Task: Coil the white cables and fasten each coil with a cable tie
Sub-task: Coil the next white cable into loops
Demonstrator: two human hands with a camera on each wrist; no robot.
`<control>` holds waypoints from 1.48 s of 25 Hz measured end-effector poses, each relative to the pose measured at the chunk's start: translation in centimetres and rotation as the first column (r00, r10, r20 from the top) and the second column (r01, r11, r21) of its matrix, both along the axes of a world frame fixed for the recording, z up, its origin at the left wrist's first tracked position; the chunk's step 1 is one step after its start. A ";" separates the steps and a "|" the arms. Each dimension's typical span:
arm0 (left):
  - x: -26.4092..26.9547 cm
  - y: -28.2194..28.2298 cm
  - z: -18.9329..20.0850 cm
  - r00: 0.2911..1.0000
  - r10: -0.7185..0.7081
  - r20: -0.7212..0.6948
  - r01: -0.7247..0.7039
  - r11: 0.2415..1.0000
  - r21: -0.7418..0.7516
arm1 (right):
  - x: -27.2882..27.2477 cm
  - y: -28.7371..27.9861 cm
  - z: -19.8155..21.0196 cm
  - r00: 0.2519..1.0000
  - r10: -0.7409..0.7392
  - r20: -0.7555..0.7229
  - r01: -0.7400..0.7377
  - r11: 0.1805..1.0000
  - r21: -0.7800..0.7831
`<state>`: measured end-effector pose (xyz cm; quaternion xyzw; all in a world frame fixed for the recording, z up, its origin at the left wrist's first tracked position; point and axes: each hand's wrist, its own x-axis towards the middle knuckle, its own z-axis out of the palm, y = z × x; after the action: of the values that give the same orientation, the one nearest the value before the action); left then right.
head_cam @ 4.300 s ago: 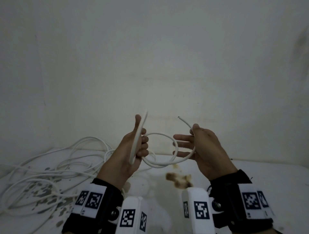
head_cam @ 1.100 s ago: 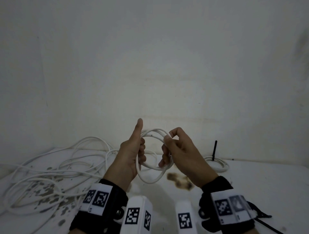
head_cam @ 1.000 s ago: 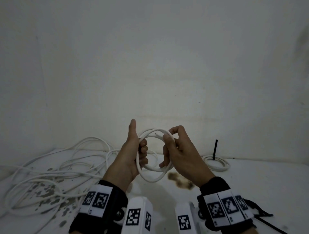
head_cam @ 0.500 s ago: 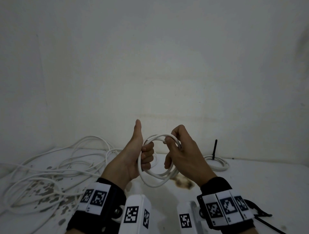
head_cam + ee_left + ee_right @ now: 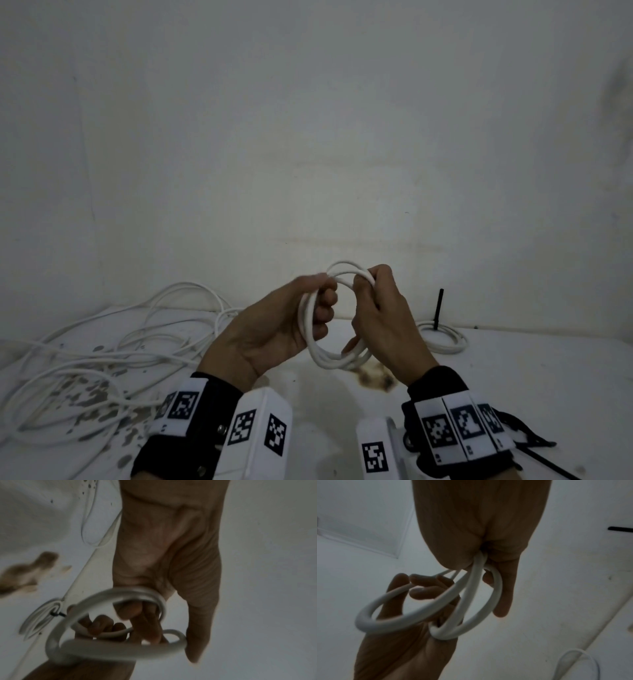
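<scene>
Currently, one round coil of white plastic cable (image 5: 320, 356), about three loops, is clamped between both hands: left hand (image 5: 274, 329) fingers (image 5: 325, 308) and right hand (image 5: 383, 318) fingers curl around it.

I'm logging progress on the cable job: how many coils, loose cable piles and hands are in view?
Coil in the hands: 1
Tied coil on the table: 1
Loose cable pile: 1
Hands: 2, left hand and right hand
Total: 5
</scene>
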<state>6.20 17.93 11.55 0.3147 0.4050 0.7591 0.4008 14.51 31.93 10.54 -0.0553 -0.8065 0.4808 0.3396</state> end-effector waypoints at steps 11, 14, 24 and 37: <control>1.3 2.4 0.1 0.911 0.412 0.022 -0.406 0.905 -0.126 | 0.1 -1.3 1.6 0.971 -0.040 -0.234 -0.105 0.812 -0.574; 1.5 2.8 0.0 0.853 0.515 0.078 -0.499 0.851 -0.166 | -0.3 -2.1 1.3 0.957 -0.089 -0.277 -0.087 0.820 -0.565; 1.8 3.1 0.1 0.802 0.583 0.128 -0.559 0.809 -0.179 | -1.2 -2.0 0.8 0.951 -0.207 -0.229 -0.026 0.685 -0.728; 1.4 3.1 0.2 0.719 0.645 0.259 -0.643 0.759 -0.104 | -0.8 -2.0 0.6 0.978 -0.144 -0.150 0.077 0.921 -0.381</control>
<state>7.58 20.98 11.79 0.0427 0.4308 0.8860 0.1664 13.71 29.93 11.14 -0.1221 -0.6629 0.6083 0.4190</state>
